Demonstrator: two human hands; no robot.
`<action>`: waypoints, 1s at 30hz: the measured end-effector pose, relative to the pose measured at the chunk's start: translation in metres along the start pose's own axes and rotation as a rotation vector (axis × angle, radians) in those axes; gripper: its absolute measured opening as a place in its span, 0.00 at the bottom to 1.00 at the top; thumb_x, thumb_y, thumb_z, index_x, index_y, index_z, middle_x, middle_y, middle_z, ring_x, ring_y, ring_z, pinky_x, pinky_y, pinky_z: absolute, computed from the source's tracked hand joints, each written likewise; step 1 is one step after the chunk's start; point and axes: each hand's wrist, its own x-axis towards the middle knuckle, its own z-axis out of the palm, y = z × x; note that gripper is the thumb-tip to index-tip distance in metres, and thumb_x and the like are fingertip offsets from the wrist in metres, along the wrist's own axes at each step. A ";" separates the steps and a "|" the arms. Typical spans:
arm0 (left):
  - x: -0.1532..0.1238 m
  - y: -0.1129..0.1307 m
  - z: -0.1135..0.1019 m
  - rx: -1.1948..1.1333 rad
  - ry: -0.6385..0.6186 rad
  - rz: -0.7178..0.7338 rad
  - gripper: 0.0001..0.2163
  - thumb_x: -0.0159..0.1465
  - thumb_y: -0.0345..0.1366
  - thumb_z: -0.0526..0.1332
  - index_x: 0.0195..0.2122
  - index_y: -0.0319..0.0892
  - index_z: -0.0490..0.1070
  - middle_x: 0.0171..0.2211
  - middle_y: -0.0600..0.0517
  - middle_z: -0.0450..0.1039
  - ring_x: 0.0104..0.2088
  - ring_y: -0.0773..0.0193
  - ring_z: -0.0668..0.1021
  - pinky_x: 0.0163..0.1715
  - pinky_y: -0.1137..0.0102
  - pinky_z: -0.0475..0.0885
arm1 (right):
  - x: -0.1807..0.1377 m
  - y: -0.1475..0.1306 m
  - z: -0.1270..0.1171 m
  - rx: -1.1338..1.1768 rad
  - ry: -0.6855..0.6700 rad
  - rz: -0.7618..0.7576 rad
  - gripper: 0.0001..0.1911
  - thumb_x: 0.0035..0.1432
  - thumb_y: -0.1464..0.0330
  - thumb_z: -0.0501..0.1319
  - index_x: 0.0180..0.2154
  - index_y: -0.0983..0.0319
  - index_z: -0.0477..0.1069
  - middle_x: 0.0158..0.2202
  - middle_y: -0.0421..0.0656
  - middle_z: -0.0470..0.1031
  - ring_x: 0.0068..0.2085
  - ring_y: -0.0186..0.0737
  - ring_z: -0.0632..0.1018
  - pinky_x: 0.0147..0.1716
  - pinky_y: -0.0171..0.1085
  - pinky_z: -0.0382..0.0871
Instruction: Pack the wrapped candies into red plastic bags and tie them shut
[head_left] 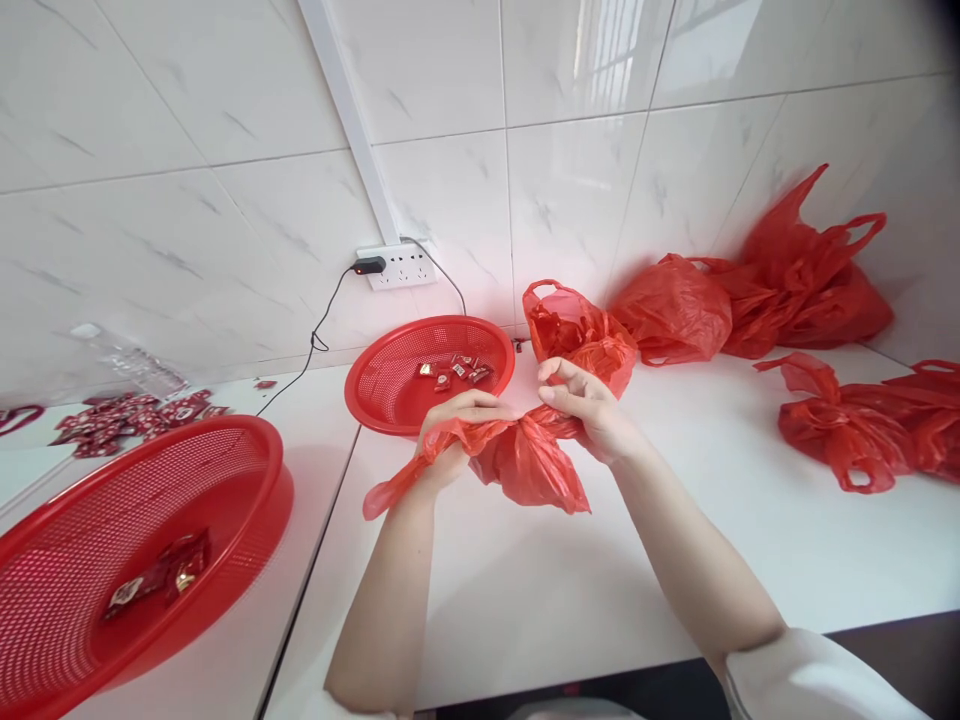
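My left hand (454,425) is closed round one twisted handle of a thin red plastic bag (529,465), and the handle's loose end trails down to the left. My right hand (589,405) pinches the other handle of the same bag with its fingers curled. The bag hangs crumpled between both hands, just above the white counter (525,590). Right behind my hands stands another filled red bag (581,335) with its handle loop upright.
A red mesh basket (390,385) with a few wrapped sweets sits behind my left hand. A larger red basket (247,480) lies at the left. More red bags (795,280) are piled at the right wall and on the counter (862,425). A wall socket (397,266) has a plugged cable.
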 end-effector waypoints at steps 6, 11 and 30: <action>-0.007 0.013 -0.023 0.135 -0.172 0.080 0.15 0.64 0.45 0.59 0.32 0.43 0.82 0.53 0.44 0.70 0.55 0.47 0.70 0.53 0.57 0.68 | -0.031 -0.037 -0.022 -0.490 -0.078 0.026 0.15 0.57 0.57 0.63 0.41 0.58 0.65 0.19 0.30 0.55 0.19 0.27 0.59 0.17 0.28 0.59; -0.007 0.016 -0.032 0.112 -0.267 -0.032 0.14 0.62 0.45 0.60 0.33 0.44 0.82 0.51 0.43 0.72 0.52 0.45 0.72 0.50 0.56 0.71 | -0.041 -0.051 -0.049 -0.856 -0.166 0.168 0.16 0.58 0.56 0.61 0.44 0.58 0.70 0.20 0.33 0.61 0.21 0.29 0.61 0.19 0.30 0.58; 0.009 0.008 -0.001 0.094 -0.158 -0.499 0.16 0.62 0.51 0.59 0.42 0.44 0.74 0.43 0.48 0.78 0.47 0.55 0.78 0.51 0.61 0.70 | -0.044 0.053 -0.022 -1.319 -0.315 0.241 0.24 0.61 0.68 0.51 0.58 0.49 0.65 0.51 0.40 0.75 0.48 0.46 0.76 0.43 0.38 0.66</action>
